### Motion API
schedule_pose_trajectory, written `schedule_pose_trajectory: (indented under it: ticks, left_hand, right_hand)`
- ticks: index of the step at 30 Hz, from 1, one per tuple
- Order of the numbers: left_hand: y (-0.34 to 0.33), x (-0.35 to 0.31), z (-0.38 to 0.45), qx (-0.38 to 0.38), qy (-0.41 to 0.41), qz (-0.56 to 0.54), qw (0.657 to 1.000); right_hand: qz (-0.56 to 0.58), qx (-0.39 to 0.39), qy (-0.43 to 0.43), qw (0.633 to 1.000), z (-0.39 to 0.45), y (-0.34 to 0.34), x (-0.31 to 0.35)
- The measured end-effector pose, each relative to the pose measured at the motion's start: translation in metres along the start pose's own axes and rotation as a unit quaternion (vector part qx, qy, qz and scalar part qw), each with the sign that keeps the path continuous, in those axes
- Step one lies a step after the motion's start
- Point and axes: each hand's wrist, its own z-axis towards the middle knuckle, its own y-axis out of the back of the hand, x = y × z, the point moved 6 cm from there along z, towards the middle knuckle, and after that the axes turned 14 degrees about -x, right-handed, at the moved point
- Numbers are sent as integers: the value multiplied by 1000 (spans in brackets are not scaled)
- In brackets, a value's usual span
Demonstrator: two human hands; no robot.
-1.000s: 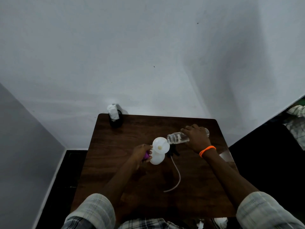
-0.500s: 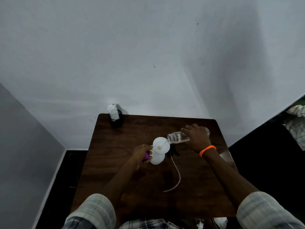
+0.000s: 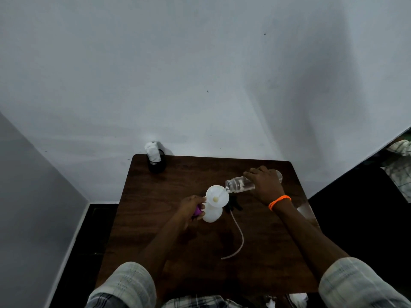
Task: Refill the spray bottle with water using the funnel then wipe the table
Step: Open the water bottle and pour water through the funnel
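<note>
A white spray bottle (image 3: 212, 213) stands in the middle of the dark wooden table (image 3: 155, 230), a white funnel (image 3: 216, 196) seated in its neck. My left hand (image 3: 191, 207) grips the bottle from the left, with something purple between its fingers. My right hand (image 3: 263, 185) holds a clear water bottle (image 3: 239, 185) tipped nearly flat, its open mouth over the funnel's right rim; a thin stream runs into the funnel. The black spray head (image 3: 233, 203) lies just right of the bottle, its pale dip tube (image 3: 239, 238) curving toward me.
A black holder with white cloth or tissue (image 3: 154, 158) stands at the table's far left corner against the white wall. A person in checked cloth (image 3: 400, 165) is at the far right edge. White crumpled items (image 3: 297, 298) lie by the near right edge.
Almost nothing has moved. The clear bottle stays tipped over the funnel and both hands keep their hold.
</note>
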Motion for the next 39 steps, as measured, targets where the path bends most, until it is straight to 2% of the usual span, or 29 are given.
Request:
schedule_pose_trajectory:
  ticks: [39]
  left_hand:
    - [5,5,2,-11,15,11,1000]
  right_hand:
    - [18,-14,15,1000,5,-2,0]
